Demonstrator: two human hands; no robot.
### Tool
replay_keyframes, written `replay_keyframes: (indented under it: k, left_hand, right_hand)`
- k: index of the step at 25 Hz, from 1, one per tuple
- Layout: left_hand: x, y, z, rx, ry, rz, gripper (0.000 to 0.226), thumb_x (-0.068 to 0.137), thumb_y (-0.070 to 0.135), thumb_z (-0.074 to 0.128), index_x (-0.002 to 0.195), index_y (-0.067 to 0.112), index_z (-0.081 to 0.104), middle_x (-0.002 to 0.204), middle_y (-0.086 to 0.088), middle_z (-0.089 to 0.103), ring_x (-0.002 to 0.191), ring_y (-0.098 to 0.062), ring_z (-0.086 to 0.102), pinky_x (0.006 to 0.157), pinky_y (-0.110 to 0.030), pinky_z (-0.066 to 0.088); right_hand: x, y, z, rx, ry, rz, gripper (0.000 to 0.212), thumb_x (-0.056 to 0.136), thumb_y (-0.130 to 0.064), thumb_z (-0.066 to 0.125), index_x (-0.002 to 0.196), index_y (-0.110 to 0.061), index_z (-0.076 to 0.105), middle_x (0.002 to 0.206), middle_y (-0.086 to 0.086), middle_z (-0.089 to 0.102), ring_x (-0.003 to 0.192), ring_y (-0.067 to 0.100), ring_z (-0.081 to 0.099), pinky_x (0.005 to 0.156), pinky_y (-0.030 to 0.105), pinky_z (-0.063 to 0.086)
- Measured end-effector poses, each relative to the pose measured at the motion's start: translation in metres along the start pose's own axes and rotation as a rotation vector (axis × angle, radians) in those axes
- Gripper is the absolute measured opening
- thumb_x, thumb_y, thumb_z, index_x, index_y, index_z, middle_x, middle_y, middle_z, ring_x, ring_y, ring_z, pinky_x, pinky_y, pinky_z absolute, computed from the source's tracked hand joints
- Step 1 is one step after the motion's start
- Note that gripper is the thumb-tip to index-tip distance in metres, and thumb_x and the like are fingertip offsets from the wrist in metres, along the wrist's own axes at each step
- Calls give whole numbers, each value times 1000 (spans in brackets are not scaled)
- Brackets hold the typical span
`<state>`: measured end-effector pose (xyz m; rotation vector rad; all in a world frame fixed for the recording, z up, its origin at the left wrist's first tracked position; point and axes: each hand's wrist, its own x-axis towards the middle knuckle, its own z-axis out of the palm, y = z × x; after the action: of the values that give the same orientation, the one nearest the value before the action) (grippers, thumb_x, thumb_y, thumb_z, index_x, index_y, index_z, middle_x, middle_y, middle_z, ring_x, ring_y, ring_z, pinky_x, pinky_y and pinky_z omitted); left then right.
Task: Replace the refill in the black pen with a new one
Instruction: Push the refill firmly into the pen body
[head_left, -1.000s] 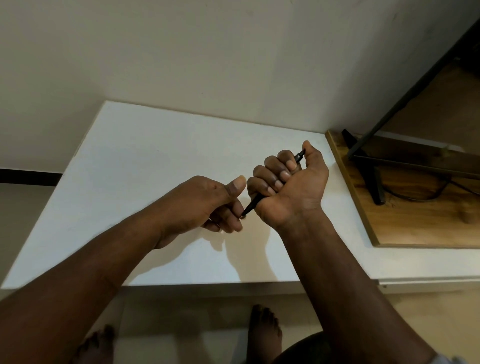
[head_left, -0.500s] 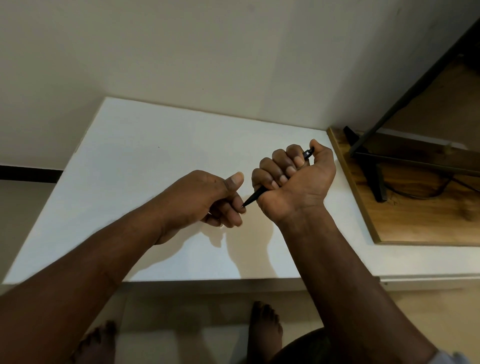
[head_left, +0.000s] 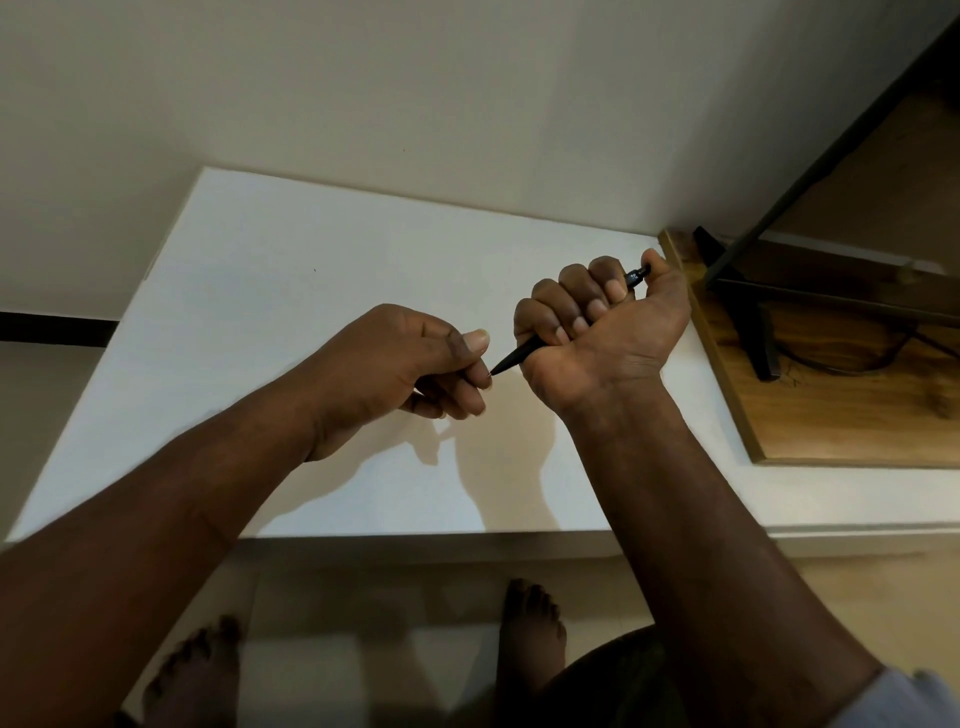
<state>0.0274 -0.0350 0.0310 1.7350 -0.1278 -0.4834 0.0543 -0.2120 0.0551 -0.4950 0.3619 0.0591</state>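
My right hand (head_left: 602, 332) is clenched in a fist around the black pen (head_left: 517, 357), palm side toward me, above the white table (head_left: 291, 270). The pen's pointed tip sticks out at the lower left of the fist and its back end shows beside the thumb at the upper right. My left hand (head_left: 410, 364) sits just left of the tip, thumb and forefinger pinched together right at the thin metal point. Whether they grip the point itself I cannot tell. The middle of the pen is hidden inside the fist. No loose refill is visible.
A wooden board (head_left: 841, 395) lies on the table's right side with a black stand (head_left: 748, 306) and a cable on it. A plain wall rises behind the table. My bare feet (head_left: 530, 629) stand on the floor below the table's front edge.
Both hands have drifted slightly right and up. The left hand's pinch now sits at the pen's very tip, a thin metal point showing between them.
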Motion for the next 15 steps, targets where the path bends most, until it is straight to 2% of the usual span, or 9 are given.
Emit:
replay_keyframes:
  k: [6,11,15]
  left_hand:
    - [-1,1,0,-9,-3,-5,33,100,38,61,81,20,81,84,-8,82,80,-20,78,78,-35,57]
    - [-1,1,-1,-9,-2,-10,30,97,39,65,82,19,82,84,-8,82,79,-19,78,77,-35,57]
    - [-1,1,-1,-19,-7,-20,30,96,39,65,84,18,82,84,-8,82,79,-19,78,78,-36,56]
  right_hand:
    - [-2,0,2,-13,-3,15,47,94,-43,44,55,-20,35,51,-6,22,39,12,16,41,22,16]
    - [-2,1,3,-2,4,21,50,95,-47,46,55,-20,35,52,-7,22,40,12,15,43,22,14]
    - [-2,1,2,1,-8,14,47,93,-43,45,54,-19,35,52,-6,22,40,12,16,42,22,16]
